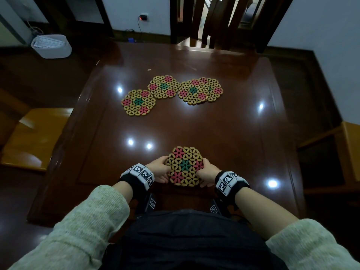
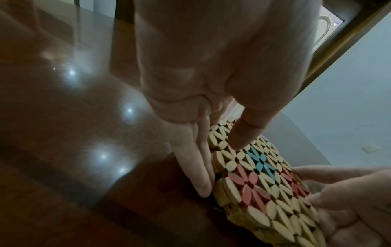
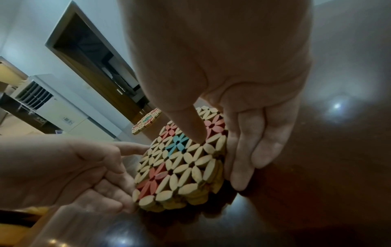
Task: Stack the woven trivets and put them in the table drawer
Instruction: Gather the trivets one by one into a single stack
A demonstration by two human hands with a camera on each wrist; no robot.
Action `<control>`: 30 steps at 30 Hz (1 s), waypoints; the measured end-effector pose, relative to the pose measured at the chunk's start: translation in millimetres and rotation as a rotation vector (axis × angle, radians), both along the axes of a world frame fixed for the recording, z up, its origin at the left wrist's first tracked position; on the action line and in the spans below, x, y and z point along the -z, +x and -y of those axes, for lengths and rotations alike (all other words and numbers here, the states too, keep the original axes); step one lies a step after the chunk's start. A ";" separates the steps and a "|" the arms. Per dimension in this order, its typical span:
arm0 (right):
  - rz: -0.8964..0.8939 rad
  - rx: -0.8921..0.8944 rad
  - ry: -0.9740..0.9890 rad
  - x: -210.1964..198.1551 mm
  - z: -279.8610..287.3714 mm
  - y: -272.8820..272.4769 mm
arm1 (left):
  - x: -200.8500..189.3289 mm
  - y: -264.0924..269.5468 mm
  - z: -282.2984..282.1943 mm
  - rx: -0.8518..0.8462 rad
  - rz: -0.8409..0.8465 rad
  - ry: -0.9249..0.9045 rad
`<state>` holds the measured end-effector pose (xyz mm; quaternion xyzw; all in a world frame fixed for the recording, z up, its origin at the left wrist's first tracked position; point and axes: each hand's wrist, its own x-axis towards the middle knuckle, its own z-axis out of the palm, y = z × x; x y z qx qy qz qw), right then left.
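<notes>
1. Table (image 1: 224, 121): dark glossy wood, ceiling-light glare spots across the top. Fills most of head view.
2. Chairs: one with dark slats (image 1: 206, 22) at the far edge, tan seats at left (image 1: 37, 133) and right (image 1: 350, 149).
3. White basket (image 1: 51, 46) on the floor, far left.
4. Loose trivets, far half of the table: left one (image 1: 138, 102) alone; middle one (image 1: 163, 87) touches its corner; right pair (image 1: 200, 90) overlapping each other, just beside the middle one.
5. Held stack of trivets (image 1: 184, 165), near edge of the table, straight ahead of the body. Wrist views show more than one layer at its rim; count unclear. Lower edge sits on the tabletop.
6. Left hand (image 1: 160, 170): clamps the stack's left edge. Thumb (image 2: 245, 132) pressed on the top face, fingers (image 2: 198, 168) extended along the side and rim.
7. Right hand (image 1: 207, 173): mirrors it on the right edge. Thumb (image 3: 190, 127) on top near the blue flower, fingers (image 3: 245, 150) down the side, tips at the tabletop.
8. Wrist bands with black-and-white markers (image 1: 143, 173) on both wrists.
</notes>
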<state>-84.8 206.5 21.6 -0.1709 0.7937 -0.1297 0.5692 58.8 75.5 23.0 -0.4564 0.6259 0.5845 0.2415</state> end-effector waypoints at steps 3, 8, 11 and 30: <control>0.001 -0.005 0.004 -1.1 -0.2 -0.1 | 0.6 0.0 -0.8 -0.006 0.004 -0.003; 0.018 -0.007 0.004 -1.5 -4.6 -1.8 | 1.3 2.0 -1.5 0.002 -0.001 -0.024; 0.004 0.041 -0.011 -4.6 -5.7 -5.7 | 2.7 4.0 -2.4 0.022 0.010 -0.044; -0.228 -0.145 0.007 -16.5 110.5 -85.0 | 4.8 -28.2 135.6 0.064 0.042 -0.716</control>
